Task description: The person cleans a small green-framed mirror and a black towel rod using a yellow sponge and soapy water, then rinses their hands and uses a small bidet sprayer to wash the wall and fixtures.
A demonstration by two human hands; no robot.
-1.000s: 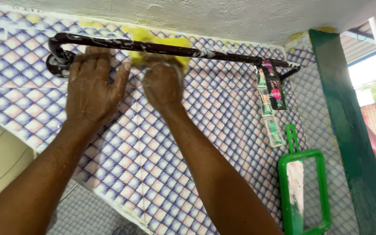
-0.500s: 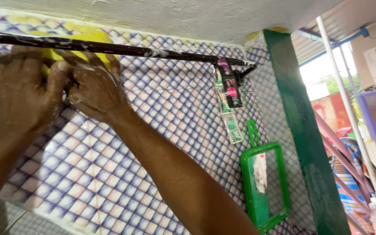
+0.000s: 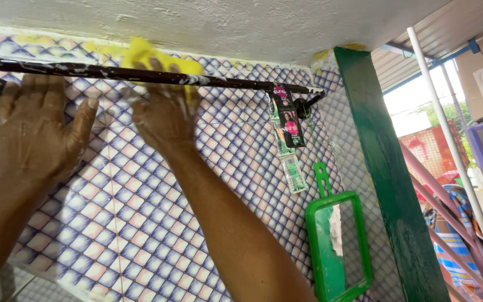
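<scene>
Upper left of frame: left hand (image 3: 37, 131) lies flat, fingers apart, on the purple-and-pink diamond-pattern tiled wall (image 3: 141, 235), fingertips up at the dark, suds-streaked metal towel rail (image 3: 85, 71); it grips nothing. Centre top: right hand (image 3: 163, 114) is curled, clamped on a soft yellow sponge (image 3: 143, 56) pressed vs. the rail. Sponge prob. light, squashy, slick w/ soap; best pinched round its bulk. Rail looks stiff, slippery. Right: hanging sachet strip (image 3: 286, 128), green-framed mirror (image 3: 339, 246).
</scene>
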